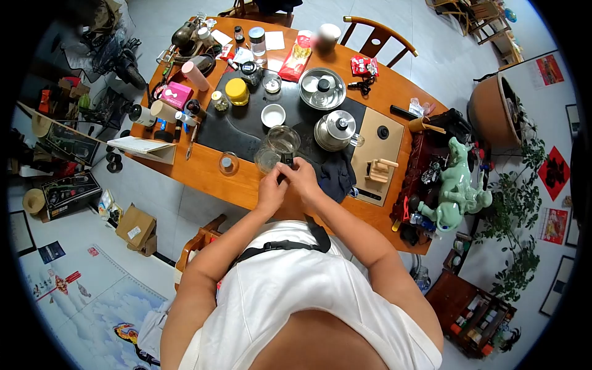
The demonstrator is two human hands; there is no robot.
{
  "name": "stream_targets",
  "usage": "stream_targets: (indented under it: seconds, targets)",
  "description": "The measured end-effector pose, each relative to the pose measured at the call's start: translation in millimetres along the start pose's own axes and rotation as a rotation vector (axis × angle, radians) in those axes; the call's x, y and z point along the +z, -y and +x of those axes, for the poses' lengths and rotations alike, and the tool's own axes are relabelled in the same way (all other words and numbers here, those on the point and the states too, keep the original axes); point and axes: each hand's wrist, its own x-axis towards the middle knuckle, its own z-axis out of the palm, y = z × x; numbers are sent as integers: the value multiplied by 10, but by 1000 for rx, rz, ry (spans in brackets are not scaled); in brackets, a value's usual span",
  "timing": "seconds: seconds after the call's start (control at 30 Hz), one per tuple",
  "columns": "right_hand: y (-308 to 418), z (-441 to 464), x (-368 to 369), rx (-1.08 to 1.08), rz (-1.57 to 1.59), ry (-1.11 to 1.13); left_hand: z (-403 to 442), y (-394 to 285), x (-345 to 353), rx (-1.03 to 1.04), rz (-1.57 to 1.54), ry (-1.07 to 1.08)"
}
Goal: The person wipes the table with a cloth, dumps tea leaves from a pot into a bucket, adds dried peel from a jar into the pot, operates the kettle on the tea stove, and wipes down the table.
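Note:
My left hand (271, 190) and my right hand (303, 177) meet at the table's near side, fingers closed around the black handle (287, 160) of a clear glass vessel. The round glass vessel (283, 140) is just past my fingertips. A second clear glass round (266, 160) shows beside it; whether it belongs to the same vessel I cannot tell. A small white bowl (274, 115) sits beyond. To the left lies a glass lid (228, 163) with a knob. On the right stands a metal kettle (336, 131), near a dark cloth (337, 176).
A steel basin (322, 88) holding white cups stands farther back. Left are a yellow-lidded jar (237, 92), a pink bottle (195, 76) and a desk calendar (143, 148). A wooden stand (381, 170) and a green ceramic figure (456, 185) are at right.

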Motion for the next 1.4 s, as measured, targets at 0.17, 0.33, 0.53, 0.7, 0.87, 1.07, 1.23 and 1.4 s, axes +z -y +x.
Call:
stream_targets:
  seconds: [0.17, 0.33, 0.53, 0.7, 0.87, 1.07, 1.23, 1.4]
  targets:
    - [-275, 356, 6, -178, -109, -116, 83, 1, -71, 174, 24, 47]
    - [-14, 394, -167, -331, -324, -105, 228, 39, -431, 78, -270, -127]
    - [24, 341, -281, -261, -341, 23, 438, 316, -1125, -249, -427, -267]
    - [32, 314, -352, -202, -349, -164, 730, 559, -1379, -327, -403, -157]
    - [298, 322, -193, -157, -525, -167, 964, 718, -1474, -320, -423, -7]
    - [511, 415, -247, 136, -433, -149, 1135, 804, -1462, -412, -412, 137]
    - [493, 642, -273, 180, -453, -39, 1145, 732, -1329, -465, -395, 300]
    - [636, 895, -219, 245, -172, -10, 1217, 758, -1239, -503, -431, 383]
